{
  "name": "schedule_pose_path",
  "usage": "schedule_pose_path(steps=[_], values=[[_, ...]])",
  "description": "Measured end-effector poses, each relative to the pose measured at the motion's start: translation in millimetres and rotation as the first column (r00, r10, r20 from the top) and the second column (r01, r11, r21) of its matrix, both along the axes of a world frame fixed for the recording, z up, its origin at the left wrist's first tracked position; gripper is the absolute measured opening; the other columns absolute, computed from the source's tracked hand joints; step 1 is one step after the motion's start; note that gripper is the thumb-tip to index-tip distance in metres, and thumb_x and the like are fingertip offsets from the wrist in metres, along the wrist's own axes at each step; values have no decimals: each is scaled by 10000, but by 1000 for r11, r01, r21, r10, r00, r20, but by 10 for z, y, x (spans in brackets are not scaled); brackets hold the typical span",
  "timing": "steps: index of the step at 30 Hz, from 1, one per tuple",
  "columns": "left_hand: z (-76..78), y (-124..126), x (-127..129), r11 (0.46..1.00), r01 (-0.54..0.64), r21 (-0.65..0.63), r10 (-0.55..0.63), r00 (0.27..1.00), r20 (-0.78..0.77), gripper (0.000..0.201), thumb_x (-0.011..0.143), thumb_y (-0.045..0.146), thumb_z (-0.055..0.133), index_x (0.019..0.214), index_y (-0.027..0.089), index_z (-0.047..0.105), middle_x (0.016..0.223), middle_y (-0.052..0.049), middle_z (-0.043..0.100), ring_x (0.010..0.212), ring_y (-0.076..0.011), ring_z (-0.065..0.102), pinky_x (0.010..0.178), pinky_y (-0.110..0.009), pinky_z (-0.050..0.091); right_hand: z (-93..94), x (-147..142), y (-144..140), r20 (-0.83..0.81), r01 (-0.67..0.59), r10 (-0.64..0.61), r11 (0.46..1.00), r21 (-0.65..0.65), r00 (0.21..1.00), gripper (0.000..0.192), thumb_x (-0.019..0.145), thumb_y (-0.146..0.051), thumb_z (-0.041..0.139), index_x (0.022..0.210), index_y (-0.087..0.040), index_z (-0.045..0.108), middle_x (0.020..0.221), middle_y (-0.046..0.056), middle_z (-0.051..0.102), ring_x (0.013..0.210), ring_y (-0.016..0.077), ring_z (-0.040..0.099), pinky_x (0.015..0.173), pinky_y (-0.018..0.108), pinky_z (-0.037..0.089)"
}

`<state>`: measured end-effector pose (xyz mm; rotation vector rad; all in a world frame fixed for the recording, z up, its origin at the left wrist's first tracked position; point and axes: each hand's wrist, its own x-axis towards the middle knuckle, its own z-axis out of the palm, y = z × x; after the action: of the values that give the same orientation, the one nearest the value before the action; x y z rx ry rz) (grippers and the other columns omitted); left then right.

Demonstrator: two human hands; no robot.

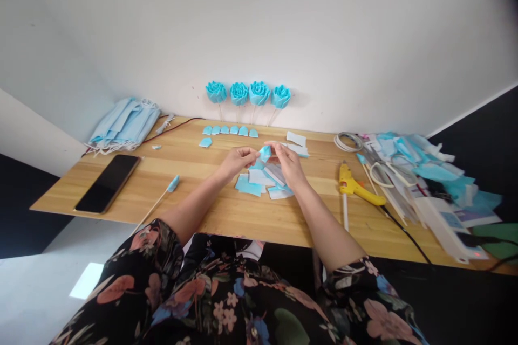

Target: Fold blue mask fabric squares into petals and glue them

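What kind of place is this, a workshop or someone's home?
Probably a small home craft desk against a plain wall. Four blue fabric roses stand at the back, a yellow glue gun lies on the wooden table, and a stack of face masks sits by the phone.

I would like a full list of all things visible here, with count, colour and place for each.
paper roses: four, blue, on sticks against the wall
small petals: about seven, blue, in a row below the roses
face masks: a stack, light blue, far left of table
phone: one, black, left
stick: one, blue tip, near phone
cut pieces: a pile, blue and white, under the hands
glue gun: one, yellow, right
scraps: a heap, blue and white, far right
table: one, wooden
left hand: pinching the folded piece
right hand: pinching the same piece
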<state>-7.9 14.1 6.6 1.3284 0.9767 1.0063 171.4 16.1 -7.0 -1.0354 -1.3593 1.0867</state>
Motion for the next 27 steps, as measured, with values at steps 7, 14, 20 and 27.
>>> schedule_pose_path(steps=[7,14,20,27], values=[[-54,-3,26,991,-52,120,64,993,-99,336,738,465,670,657,151,585,602,24,498,568,-85,412,560,-244,306,-22,-17,18,28,-35,34,999,28,999,486,744,-435,764,1191,-257,695,788,-22,574,705,120,510,664,265,449],[-37,-15,38,992,-17,126,29,995,-97,484,827,592,556,624,153,585,591,2,521,573,-98,436,579,-255,344,-42,-11,39,-5,31,-31,999,43,1000,460,754,-367,739,1193,-243,680,776,-36,536,669,102,468,614,244,407],[-20,-39,75,1000,-4,10,4,1000,-4,338,647,450,760,685,152,604,630,27,550,590,-80,442,573,-231,327,-36,-37,18,-22,1,-1,1000,24,1000,468,749,-411,746,1179,-238,680,792,-29,577,692,111,520,651,254,448],[13,-61,59,999,-27,-25,26,999,-31,294,664,390,738,646,153,564,608,34,513,576,-77,422,553,-229,303,83,-30,-37,-75,41,-45,998,-56,996,489,787,-558,678,1156,-237,687,821,2,637,738,142,575,716,291,513]])
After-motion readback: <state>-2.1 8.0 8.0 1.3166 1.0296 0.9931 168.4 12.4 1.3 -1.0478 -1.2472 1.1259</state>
